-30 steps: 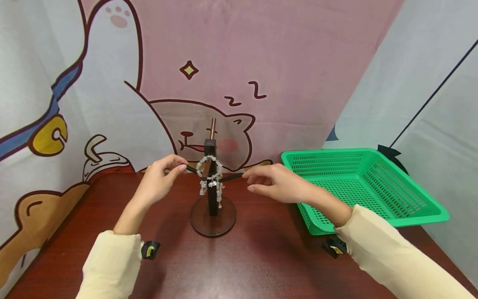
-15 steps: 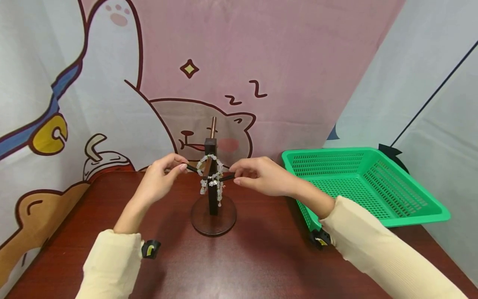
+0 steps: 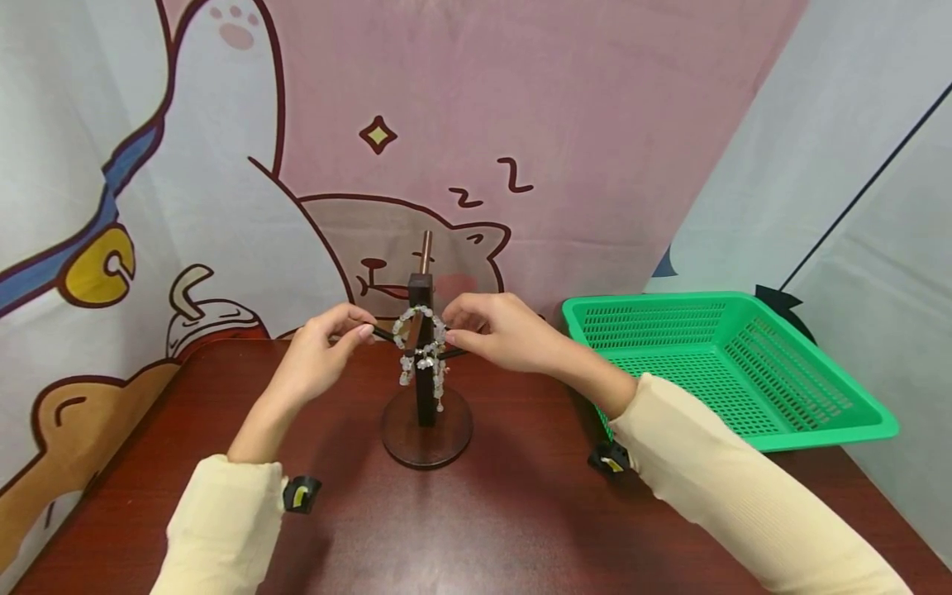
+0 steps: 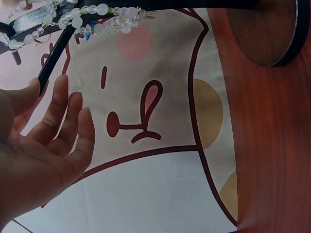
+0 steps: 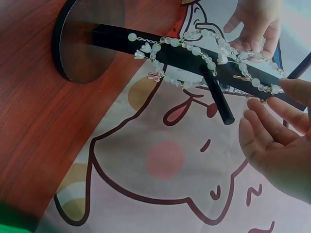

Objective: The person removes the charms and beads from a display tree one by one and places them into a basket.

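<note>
A dark wooden jewelry stand [image 3: 426, 397] with a round base stands upright on the table, several pegs sticking out of its post. My left hand [image 3: 316, 355] pinches the tip of a black peg [image 4: 57, 56] on the left side, the other fingers spread loosely. An upper bracelet of pale clear beads [image 3: 407, 314] loops around the post. My right hand [image 3: 513, 330] pinches this bracelet's right edge between thumb and forefinger. Below it hangs another beaded bracelet [image 5: 194, 50], with small flower charms, around a lower black peg [image 5: 219, 99]. Part of the upper strand is hidden behind the post.
A green plastic basket [image 3: 833, 436] sits at the right of the reddish-brown table [image 3: 357, 529], near my right forearm. Behind the stand hangs a cartoon-printed cloth [image 3: 595, 165]. A copper-coloured rod [image 3: 426, 252] rises from the top of the post.
My right hand has moved left and slightly up from the end of the right peg to the upper bracelet, which it now pinches. The left hand has stayed on its peg.
</note>
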`<state>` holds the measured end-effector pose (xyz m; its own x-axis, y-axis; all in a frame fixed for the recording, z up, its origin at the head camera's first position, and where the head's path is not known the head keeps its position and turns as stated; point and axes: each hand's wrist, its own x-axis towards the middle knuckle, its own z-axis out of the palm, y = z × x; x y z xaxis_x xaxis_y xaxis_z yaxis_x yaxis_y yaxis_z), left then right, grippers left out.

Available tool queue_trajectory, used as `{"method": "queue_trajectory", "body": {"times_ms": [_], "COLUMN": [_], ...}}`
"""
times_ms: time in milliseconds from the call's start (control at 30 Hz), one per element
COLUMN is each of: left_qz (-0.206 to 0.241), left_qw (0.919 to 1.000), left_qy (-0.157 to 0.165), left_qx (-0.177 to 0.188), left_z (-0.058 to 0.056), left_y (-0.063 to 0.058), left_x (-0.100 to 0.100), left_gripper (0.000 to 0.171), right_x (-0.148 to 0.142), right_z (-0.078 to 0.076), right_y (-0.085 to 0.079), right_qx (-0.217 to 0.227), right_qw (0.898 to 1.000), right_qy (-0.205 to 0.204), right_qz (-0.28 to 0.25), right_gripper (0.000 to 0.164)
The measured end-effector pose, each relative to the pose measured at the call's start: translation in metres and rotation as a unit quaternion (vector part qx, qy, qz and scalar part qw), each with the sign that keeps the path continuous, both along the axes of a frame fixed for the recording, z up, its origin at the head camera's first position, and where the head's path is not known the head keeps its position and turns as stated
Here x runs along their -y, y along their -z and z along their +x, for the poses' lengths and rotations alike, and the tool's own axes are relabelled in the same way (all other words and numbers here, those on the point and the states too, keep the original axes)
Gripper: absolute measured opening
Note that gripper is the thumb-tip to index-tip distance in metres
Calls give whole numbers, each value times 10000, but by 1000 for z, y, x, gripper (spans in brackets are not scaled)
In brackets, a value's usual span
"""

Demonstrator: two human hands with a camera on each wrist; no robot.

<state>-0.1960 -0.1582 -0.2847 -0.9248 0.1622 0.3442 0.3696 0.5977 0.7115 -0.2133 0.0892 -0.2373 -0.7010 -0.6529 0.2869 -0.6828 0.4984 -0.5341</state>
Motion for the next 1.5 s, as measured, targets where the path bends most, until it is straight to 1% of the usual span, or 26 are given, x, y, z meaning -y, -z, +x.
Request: {"method": "queue_trajectory", "body": {"times_ms": [100, 300, 533, 800, 1000, 1167, 1500], "left_qz": [5, 25, 8, -22, -78, -95, -50], "left_qw": [10000, 10000, 10000, 10000, 10000, 10000, 9999], "left_qy": [1, 17, 35, 2, -5, -22, -61], "left_qx": [5, -20, -28, -12, -48, 22, 91], "left_z": [0, -1, 0, -1, 0, 0, 4], "left_y": [0, 0, 0, 1, 0, 0, -3], "left_x": [0, 0, 0, 0, -1, -1, -2], "left_gripper": [16, 17, 15, 14, 15, 15, 16], "right_x": [3, 8, 12, 11, 9, 7, 3], "right_z": [-1, -1, 0, 2, 9, 16, 29], "right_y": [0, 3, 6, 7, 6, 5, 2], "right_qx": [-73, -75, -222, -342, -454, -584, -559], "right_qw": [9999, 9995, 9986, 9982, 9971, 9957, 9941], "right_qy": [38, -28, -118, -143, -267, -391, -575], "right_qz": [-58, -294, -460, -478, -546, -612, -727], "right_gripper": [13, 6, 5, 4, 4, 4, 2]}}
